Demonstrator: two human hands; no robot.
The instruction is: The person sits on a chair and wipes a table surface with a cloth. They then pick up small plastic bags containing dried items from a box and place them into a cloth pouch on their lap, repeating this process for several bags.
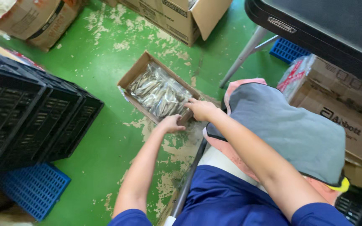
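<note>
Below, in the head view, both arms are stretched forward and down to a shallow cardboard box (pixel 135 72) lying on the green floor (pixel 105 50). The left hand (pixel 171 124) is curled over the box's near edge, gripping it; the right hand (pixel 202 109) is closed on the near corner. A clear bag of small dried fish (pixel 160 92) fills the box. Black crates (pixel 30 113) are stacked at left above a blue crate (pixel 34 188). A grey cushion (pixel 290 129) is seen beside the right forearm, brown cartons (pixel 348 121) beyond.
</note>
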